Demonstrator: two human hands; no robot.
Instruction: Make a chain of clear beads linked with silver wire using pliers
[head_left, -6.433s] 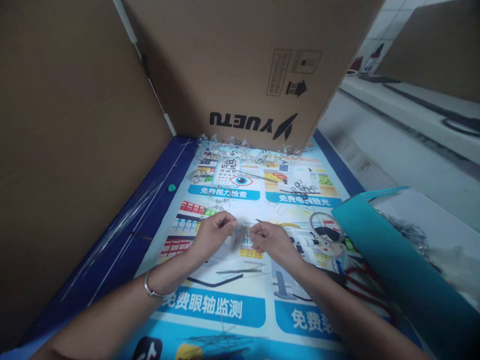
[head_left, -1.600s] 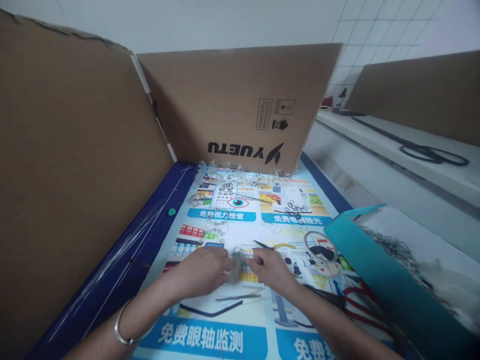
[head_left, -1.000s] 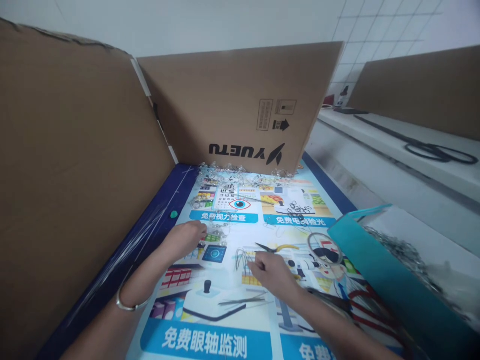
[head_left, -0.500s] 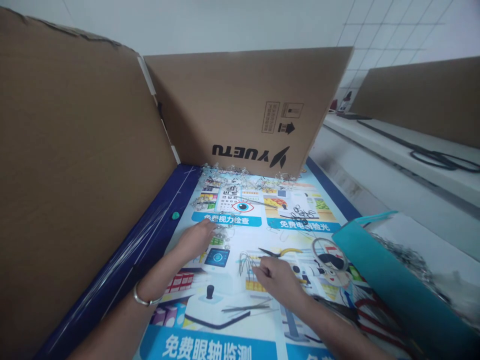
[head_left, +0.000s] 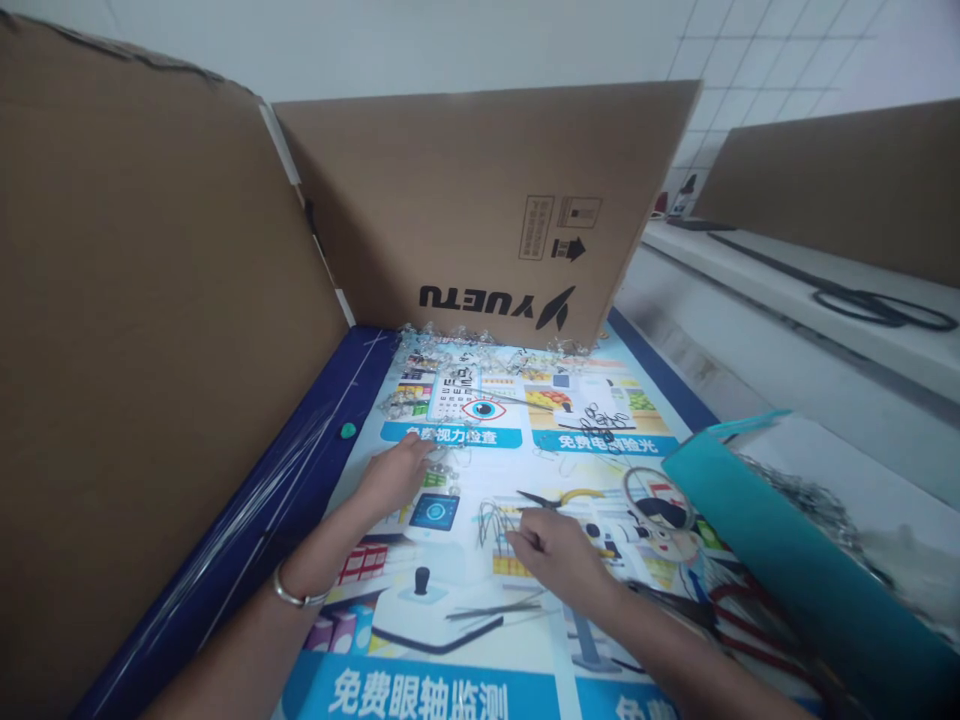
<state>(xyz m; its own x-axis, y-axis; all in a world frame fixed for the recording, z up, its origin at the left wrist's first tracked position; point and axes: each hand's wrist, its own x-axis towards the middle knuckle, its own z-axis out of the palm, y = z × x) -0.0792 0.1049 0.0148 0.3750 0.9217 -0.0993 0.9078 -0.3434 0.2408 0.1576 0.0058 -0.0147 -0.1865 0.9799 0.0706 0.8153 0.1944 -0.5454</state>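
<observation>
My left hand (head_left: 395, 472) reaches forward over the printed poster (head_left: 450, 685), its fingertips on a small cluster of clear beads (head_left: 442, 459). A silver bangle circles that wrist. My right hand (head_left: 551, 545) is curled, pinching the end of a bunch of thin wires (head_left: 491, 520) that lies on the poster. Yellow-handled pliers (head_left: 559, 497) lie just beyond the right hand. More thin wires (head_left: 495, 607) lie on the poster nearer to me.
Cardboard panels wall the left (head_left: 150, 330) and the back (head_left: 480, 210). Clear beads (head_left: 457, 345) are strewn along the back panel, with small dark rings (head_left: 604, 418) nearby. A teal box (head_left: 795, 570) at the right holds metal chain.
My left hand left the wire bunch and moved forward to the clear beads. My right hand stays pinched on the wires, which now rest on the poster.
</observation>
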